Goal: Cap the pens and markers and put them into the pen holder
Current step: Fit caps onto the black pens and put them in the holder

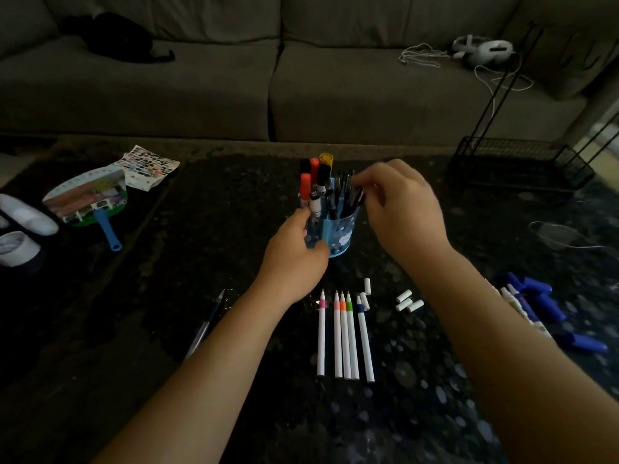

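Blue plastic pen holder (345,236) mid-table (435,380), light, likely tippy. Left hand (294,256) grips its wall at 9 o'clock; right hand (402,205) fingers pinch black pens (348,195) inside. White markers (338,336) at 6 o'clock, uncapped: thin, stiff, probably roll, so grab mid-barrel. Caps (403,296) beside.

With my left hand (294,259) I'm gripping the blue pen holder (345,236) on the bench (234,212). My right hand (402,209) is pinching dark pens (348,195) standing in it. On my side of the pen holder, five uncapped white markers (345,339) are lying, white caps (408,301) beside them.
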